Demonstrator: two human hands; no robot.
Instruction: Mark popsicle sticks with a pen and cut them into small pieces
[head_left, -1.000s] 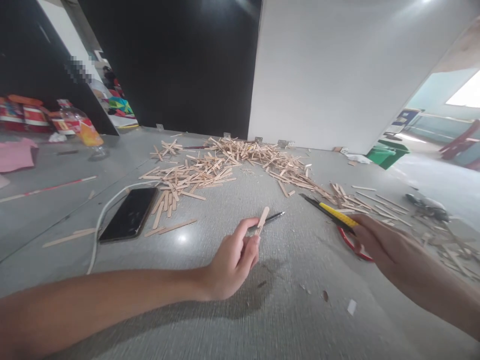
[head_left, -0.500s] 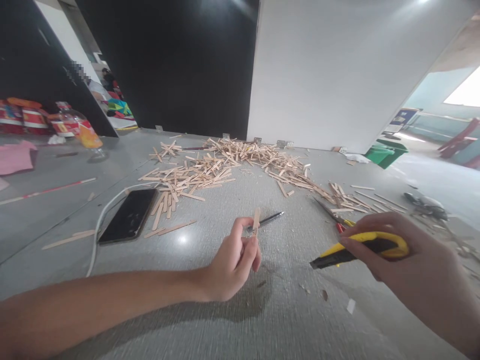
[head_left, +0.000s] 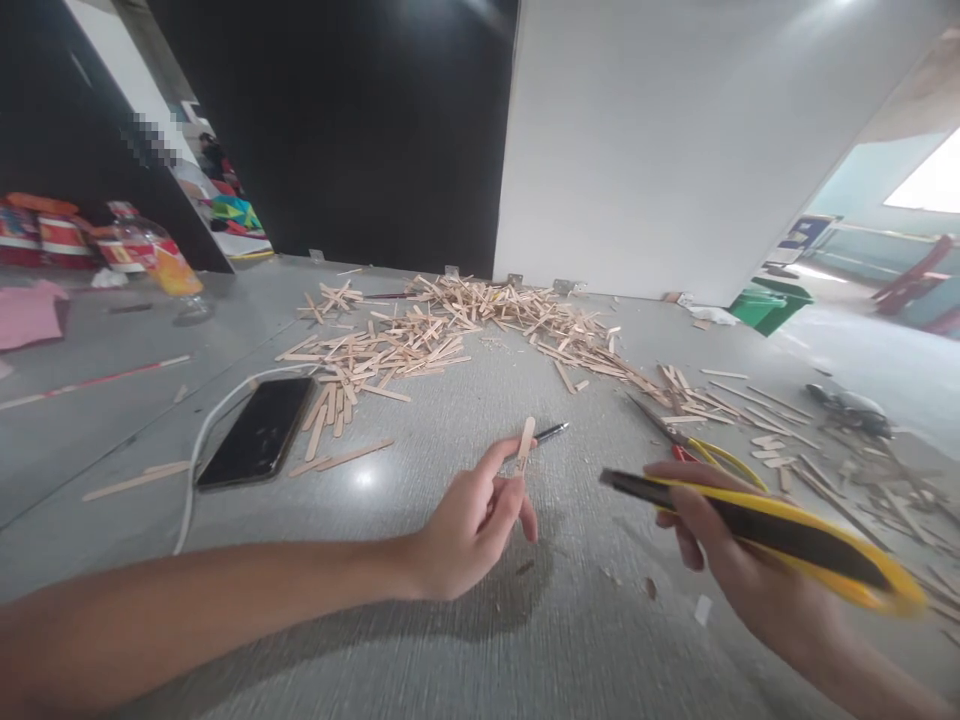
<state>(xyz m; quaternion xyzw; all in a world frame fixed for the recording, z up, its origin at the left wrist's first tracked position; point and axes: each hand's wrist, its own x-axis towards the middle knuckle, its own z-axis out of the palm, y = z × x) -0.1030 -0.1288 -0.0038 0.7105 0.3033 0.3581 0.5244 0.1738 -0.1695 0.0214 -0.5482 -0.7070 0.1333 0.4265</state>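
My left hand (head_left: 471, 522) pinches a short wooden craft stick (head_left: 524, 446) upright between thumb and fingers, just above the grey table (head_left: 420, 640). My right hand (head_left: 739, 570) grips a yellow and black utility knife (head_left: 757, 524), its tip pointing left toward the stick. A black pen (head_left: 550, 432) lies on the table right behind the stick. Red and yellow handled scissors (head_left: 694, 448) lie beyond the knife.
A big heap of wooden sticks (head_left: 450, 330) spreads across the far table, with more scattered at right (head_left: 780, 440). A black phone (head_left: 259, 430) with a white cable (head_left: 201, 440) lies at left. A bottle (head_left: 161, 262) stands far left. A white wall panel (head_left: 675, 140) rises behind.
My right hand picked the utility knife off the table beside the scissors, lifted it, and brought it left toward the stick. My left hand stayed in place, slightly turning the stick.
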